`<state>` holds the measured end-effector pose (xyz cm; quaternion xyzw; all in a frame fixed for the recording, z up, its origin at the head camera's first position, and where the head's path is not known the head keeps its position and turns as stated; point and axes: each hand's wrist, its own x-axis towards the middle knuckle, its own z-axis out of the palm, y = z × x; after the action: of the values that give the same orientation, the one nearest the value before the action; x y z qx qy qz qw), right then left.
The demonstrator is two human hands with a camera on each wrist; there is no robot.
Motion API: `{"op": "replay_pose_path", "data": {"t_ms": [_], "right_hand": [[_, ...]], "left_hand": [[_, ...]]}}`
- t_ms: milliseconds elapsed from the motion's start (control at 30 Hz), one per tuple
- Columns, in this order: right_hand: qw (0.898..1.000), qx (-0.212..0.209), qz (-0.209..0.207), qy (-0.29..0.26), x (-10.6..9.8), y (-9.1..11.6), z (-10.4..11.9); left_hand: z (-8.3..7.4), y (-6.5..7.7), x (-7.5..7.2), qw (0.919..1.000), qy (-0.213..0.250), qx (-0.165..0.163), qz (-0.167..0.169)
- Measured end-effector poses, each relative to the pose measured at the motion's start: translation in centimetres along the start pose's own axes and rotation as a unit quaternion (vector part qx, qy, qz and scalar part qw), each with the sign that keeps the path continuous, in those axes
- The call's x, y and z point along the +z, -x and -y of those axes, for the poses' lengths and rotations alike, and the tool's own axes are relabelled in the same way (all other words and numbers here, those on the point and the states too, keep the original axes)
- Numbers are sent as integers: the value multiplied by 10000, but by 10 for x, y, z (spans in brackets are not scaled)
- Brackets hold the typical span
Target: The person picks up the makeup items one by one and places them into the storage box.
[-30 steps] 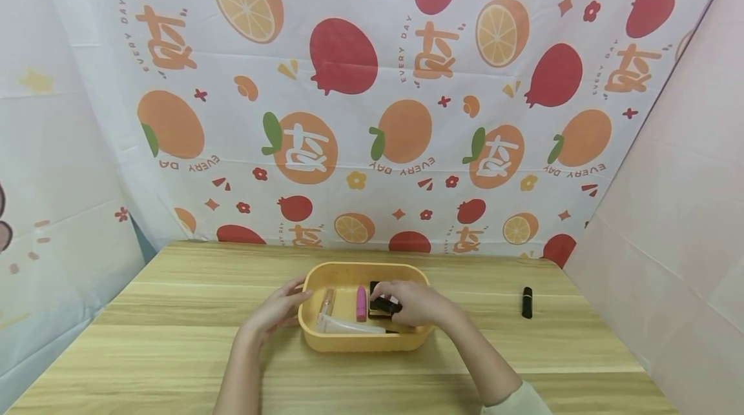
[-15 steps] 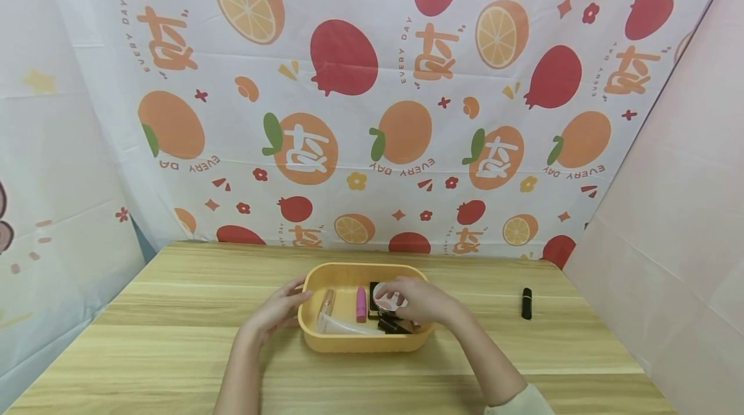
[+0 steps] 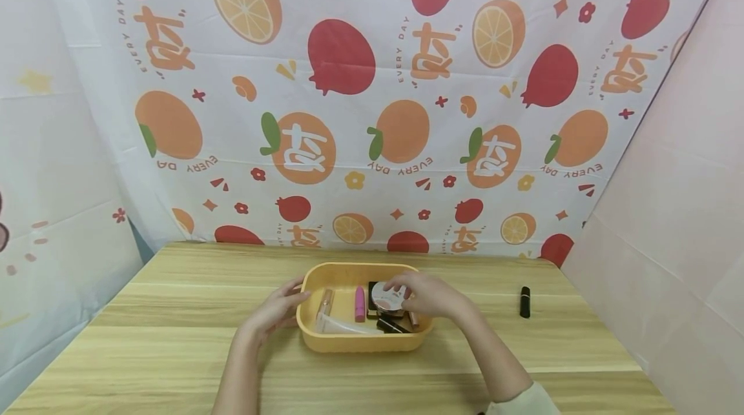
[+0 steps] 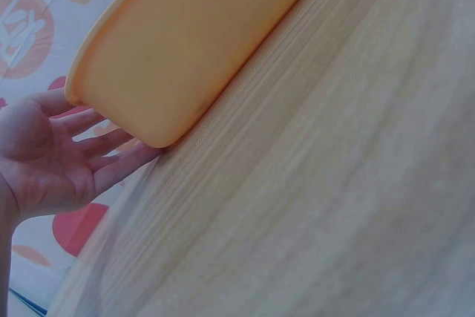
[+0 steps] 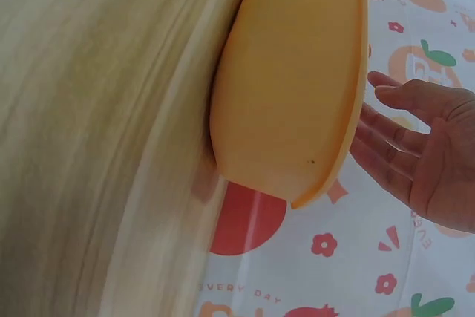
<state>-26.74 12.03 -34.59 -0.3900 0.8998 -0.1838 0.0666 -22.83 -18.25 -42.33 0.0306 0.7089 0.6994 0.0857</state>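
Note:
A yellow plastic basket (image 3: 366, 343) stands on the wooden table with cosmetics inside. My left hand (image 3: 278, 308) rests against its left end, thumb at the rim and fingers fairly straight along the outer wall (image 4: 171, 50). Over the basket's right side, my right hand (image 3: 433, 295) has loosely spread fingertips at a round compact with a clear lid (image 3: 386, 299). The compact lies over a black square case (image 3: 372, 307). In the right wrist view, the fingers (image 5: 393, 139) reach behind the rim, so their tips are hidden.
Also inside the basket are a pink tube (image 3: 360, 304), a clear squeeze tube (image 3: 349, 326), a slim peach-coloured tube (image 3: 325, 302) and a black tube (image 3: 393, 325). A black lipstick-like tube (image 3: 525, 302) stands on the table to the right. A fruit-print curtain (image 3: 360, 144) hangs behind.
My right hand held a small black item, then let it go at the basket's front right. It moved over the round compact, then lifted slightly right. My left hand stayed put.

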Motion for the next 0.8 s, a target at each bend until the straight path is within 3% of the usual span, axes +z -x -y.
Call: {"op": "replay_pose_path", "data": {"t_ms": [300,500,600,800], "right_hand": [[9992,263,-160,-253,-9,5,-7],[9988,-23,-381,-305,-16,9,-12],[9980,-84,-528,-322,-20,11,-16],[9944,308,-945,-363,-24,15,-23]], "left_hand": [[8,-6,-6,9997,-93,157,187],[9,-7,-6,10000,-50,59,61],[5,-4,-5,9997,-158,113,154],[1,-1,-2,10000,-57,16,58]]}}
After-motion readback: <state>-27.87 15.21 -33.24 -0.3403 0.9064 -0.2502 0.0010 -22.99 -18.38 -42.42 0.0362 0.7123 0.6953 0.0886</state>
